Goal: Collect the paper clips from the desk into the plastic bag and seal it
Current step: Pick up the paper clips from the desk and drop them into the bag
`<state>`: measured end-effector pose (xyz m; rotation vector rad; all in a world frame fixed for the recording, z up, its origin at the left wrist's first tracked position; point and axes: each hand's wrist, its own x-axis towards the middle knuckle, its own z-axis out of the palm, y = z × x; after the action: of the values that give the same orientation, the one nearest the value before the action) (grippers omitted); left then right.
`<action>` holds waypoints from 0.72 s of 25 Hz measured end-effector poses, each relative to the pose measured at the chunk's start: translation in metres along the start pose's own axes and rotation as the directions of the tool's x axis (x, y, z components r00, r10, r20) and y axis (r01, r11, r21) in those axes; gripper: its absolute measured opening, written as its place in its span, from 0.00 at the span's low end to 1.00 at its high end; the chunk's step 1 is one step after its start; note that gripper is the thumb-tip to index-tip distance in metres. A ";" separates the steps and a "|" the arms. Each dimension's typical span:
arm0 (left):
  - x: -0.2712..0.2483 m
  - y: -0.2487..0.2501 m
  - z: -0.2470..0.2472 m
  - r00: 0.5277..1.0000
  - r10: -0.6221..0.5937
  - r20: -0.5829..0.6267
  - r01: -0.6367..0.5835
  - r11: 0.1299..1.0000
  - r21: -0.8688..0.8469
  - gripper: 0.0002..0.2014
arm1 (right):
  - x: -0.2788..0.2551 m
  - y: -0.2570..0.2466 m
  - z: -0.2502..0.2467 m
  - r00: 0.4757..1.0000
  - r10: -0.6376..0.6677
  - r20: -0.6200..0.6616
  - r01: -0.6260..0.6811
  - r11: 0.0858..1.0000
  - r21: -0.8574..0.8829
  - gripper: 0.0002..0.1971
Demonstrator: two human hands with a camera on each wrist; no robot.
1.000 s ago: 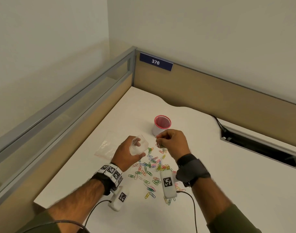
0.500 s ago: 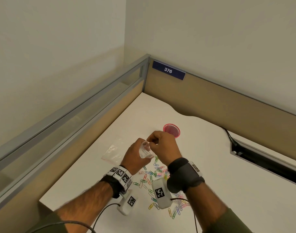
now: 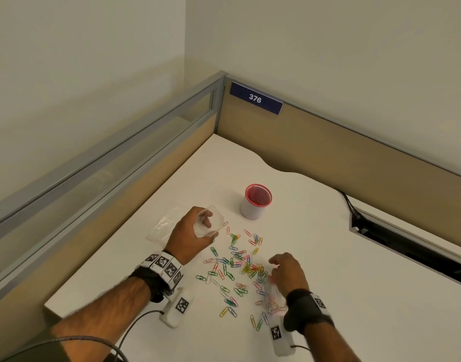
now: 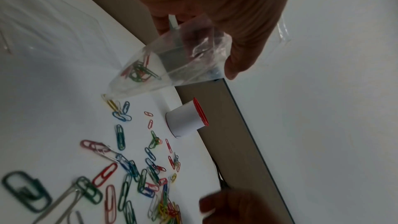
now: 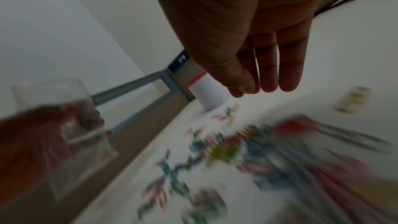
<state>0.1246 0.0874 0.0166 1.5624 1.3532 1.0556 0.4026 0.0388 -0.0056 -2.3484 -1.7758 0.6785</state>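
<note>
My left hand (image 3: 195, 232) grips a small clear plastic bag (image 3: 209, 223) above the white desk (image 3: 355, 283), its mouth held open. In the left wrist view the bag (image 4: 163, 67) holds a few red and green clips at its bottom corner. Several coloured paper clips (image 3: 240, 273) lie scattered on the desk between my hands. My right hand (image 3: 284, 270) hovers low over the right side of the pile with fingers relaxed and nothing in them; the right wrist view shows straight fingers (image 5: 269, 71) over the blurred clips (image 5: 226, 151).
A white cup with a red rim (image 3: 255, 201) stands behind the clips. A second clear plastic bag (image 3: 162, 224) lies flat left of my left hand. Beige partitions close the back and left. A dark cable slot (image 3: 407, 244) runs along the desk's right.
My right hand has left the bag's mouth and dropped down to the right, onto the clip pile. The left hand still holds the bag in about the same place.
</note>
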 end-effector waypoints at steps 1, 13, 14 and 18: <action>-0.001 -0.002 -0.002 1.000 -0.008 -0.010 0.008 1.000 0.007 0.21 | -0.008 0.010 0.016 0.999 0.001 0.035 0.002 0.997 -0.075 0.10; -0.009 0.003 -0.009 0.998 -0.035 -0.060 0.033 0.999 -0.034 0.18 | -0.080 0.035 0.040 0.981 0.056 0.184 -0.047 0.998 -0.050 0.35; -0.010 0.004 -0.008 0.998 -0.030 -0.055 0.028 0.999 -0.035 0.18 | -0.076 0.026 0.043 0.985 0.055 0.161 -0.052 0.998 -0.024 0.28; -0.010 0.006 -0.003 1.000 -0.003 -0.024 0.003 1.000 -0.022 0.19 | -0.041 -0.011 0.044 0.999 0.017 0.036 -0.020 0.996 0.082 0.10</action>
<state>0.1234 0.0773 0.0224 1.5360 1.3556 1.0870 0.3661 -0.0037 -0.0302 -2.3155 -1.7073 0.7852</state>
